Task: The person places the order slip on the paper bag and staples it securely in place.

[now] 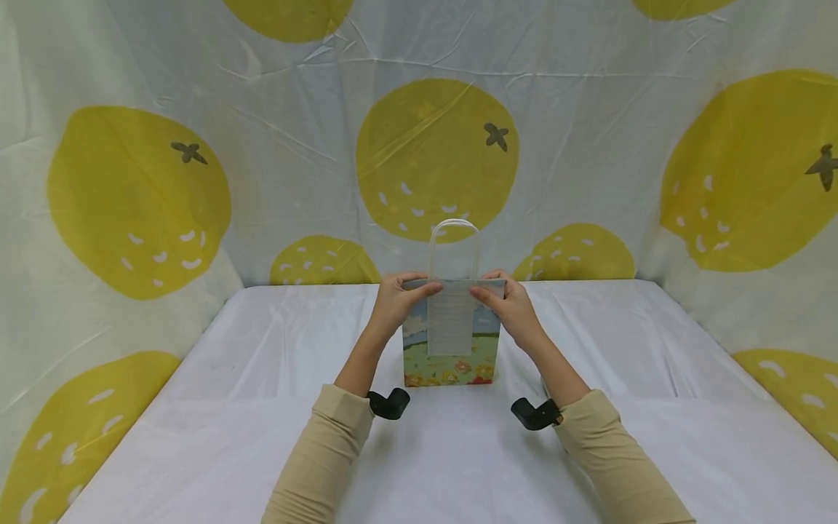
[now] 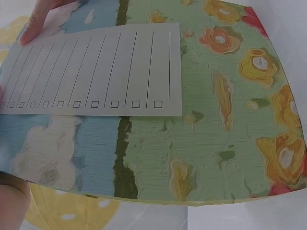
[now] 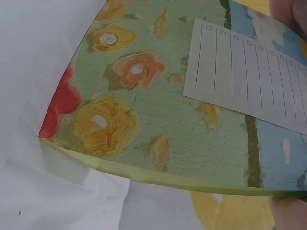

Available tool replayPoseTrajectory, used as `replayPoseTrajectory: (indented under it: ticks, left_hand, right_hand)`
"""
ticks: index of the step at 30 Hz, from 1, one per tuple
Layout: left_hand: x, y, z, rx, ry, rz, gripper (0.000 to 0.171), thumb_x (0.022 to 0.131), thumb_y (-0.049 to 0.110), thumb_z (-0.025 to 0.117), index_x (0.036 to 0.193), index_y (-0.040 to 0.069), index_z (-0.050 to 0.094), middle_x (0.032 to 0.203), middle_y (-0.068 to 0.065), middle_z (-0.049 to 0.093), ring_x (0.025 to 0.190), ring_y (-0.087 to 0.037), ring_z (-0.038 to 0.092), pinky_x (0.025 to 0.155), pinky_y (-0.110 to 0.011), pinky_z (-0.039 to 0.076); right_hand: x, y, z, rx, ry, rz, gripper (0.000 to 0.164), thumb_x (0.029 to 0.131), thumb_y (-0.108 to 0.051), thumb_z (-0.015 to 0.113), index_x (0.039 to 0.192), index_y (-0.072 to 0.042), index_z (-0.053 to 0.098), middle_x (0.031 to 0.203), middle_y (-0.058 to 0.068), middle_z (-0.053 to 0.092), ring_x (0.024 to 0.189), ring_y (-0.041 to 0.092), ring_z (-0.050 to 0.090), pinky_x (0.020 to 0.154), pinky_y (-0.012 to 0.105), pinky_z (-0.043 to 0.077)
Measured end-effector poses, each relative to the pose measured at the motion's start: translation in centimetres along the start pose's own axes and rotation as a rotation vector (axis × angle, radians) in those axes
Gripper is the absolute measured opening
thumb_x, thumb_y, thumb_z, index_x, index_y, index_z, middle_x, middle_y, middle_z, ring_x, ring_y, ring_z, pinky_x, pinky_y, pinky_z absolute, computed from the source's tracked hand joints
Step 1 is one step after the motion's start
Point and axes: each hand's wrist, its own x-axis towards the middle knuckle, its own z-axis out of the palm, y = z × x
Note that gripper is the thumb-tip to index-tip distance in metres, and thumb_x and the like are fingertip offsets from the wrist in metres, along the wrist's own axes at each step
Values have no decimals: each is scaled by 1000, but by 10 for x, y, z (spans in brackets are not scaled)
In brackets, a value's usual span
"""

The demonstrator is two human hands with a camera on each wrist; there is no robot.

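Observation:
A paper gift bag (image 1: 416, 360) printed with flowers, grass and a cloudy sky is upright in the middle of the head view. Against its front lies a white lined checklist sheet (image 1: 449, 331) with small boxes along one side. My left hand (image 1: 395, 300) pinches the bag's upper left edge, its thumb over the sheet's top corner. On the other side my right hand (image 1: 513, 309) pinches the upper right edge, thumb likewise at the sheet's top. White looped handles (image 1: 456, 221) rise above the rim. The bag's inside and back are hidden.
A white cloth covers the table (image 1: 262, 349). Behind and at both sides hangs a curtain (image 1: 294, 145) with large yellow lemons. Black wrist mounts (image 1: 389, 404) sit at the beige sleeves (image 1: 321, 458).

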Motion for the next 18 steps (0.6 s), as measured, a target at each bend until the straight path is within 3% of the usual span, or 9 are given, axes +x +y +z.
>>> replayPoseTrajectory:
  ticks: [9, 18]
  left_hand:
    - [1, 0, 0, 7, -9, -15, 42, 76, 27, 73, 111, 4, 65, 132, -14, 51, 124, -24, 45, 98, -45, 41]
    - [1, -1, 0, 20, 1, -24, 42, 76, 28, 73, 111, 5, 65, 131, -10, 53, 124, -23, 45, 98, -44, 42]
  right_hand:
    - [-2, -1, -4, 11, -20, 25, 32, 88, -22, 60, 115, -9, 48, 52, -6, 26, 42, 7, 20, 46, 24, 28]
    - [-7, -5, -9, -95, -20, -48, 40, 89, -26, 59, 124, -11, 46, 70, 2, 32, 49, 10, 24, 49, 24, 30]
